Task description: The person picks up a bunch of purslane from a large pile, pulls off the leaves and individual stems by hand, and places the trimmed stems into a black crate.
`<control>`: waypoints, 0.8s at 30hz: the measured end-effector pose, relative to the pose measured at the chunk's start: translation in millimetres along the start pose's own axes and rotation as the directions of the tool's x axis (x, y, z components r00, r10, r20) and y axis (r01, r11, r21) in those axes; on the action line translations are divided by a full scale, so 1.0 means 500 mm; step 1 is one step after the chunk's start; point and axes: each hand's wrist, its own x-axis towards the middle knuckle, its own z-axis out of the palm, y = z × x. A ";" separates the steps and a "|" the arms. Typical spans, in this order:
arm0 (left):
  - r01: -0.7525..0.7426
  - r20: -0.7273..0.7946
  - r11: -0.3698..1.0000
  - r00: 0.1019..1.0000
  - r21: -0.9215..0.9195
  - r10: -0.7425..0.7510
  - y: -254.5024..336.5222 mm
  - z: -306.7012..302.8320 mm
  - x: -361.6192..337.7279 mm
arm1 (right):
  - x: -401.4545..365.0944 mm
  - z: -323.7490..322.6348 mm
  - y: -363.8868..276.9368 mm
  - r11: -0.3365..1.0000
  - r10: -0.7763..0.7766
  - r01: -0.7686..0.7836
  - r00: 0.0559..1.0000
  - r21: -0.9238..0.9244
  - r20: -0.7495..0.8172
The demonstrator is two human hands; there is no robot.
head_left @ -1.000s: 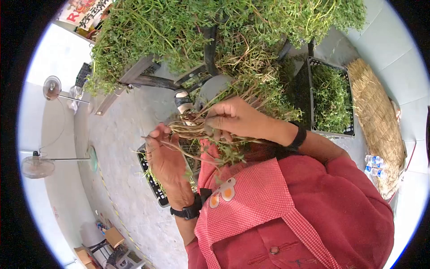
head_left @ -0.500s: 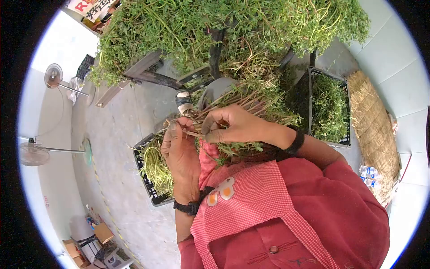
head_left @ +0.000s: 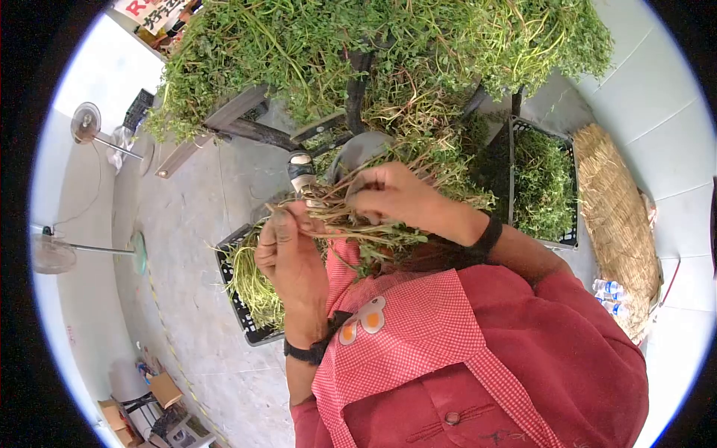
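My left hand [head_left: 293, 250] is closed, its thumb and fingers pinching the ends of thin brownish-green plant stems [head_left: 340, 230]. The stems run rightward from it toward small green leaves above my lap. My right hand [head_left: 399, 196] is a little to the right and higher, its fingers curled round stems of the bunch; the fingertips are partly hidden and slightly blurred. Behind the hands, a larger bundle of leafy stems [head_left: 448, 164] lies with its cut ends toward me.
A big heap of leafy greens [head_left: 388, 45] covers the raised stand ahead. One black crate [head_left: 258, 340] at lower left holds pale stems; another crate [head_left: 514, 179] at right holds greens. A rolled straw mat [head_left: 620, 216] and bottles [head_left: 609, 295] are by the right wall.
My right hand has moved slightly up and right, away from my left fingertips. More of the stems between the hands now shows. My left hand still pinches the stem ends.
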 end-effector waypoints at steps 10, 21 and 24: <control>0.137 -0.093 0.948 0.981 -0.288 -0.170 0.006 -0.030 0.024 | -0.012 -0.023 -0.017 0.923 0.174 -0.265 0.933 0.278 0.314; -0.052 -0.073 0.989 0.996 -0.135 0.043 0.024 -0.004 0.007 | 0.010 0.001 0.024 0.883 -0.051 0.091 0.994 -0.460 0.098; -0.114 -0.022 0.986 0.993 -0.125 0.112 0.029 -0.005 0.000 | 0.012 0.009 0.028 0.823 -0.170 0.168 0.984 -0.543 0.047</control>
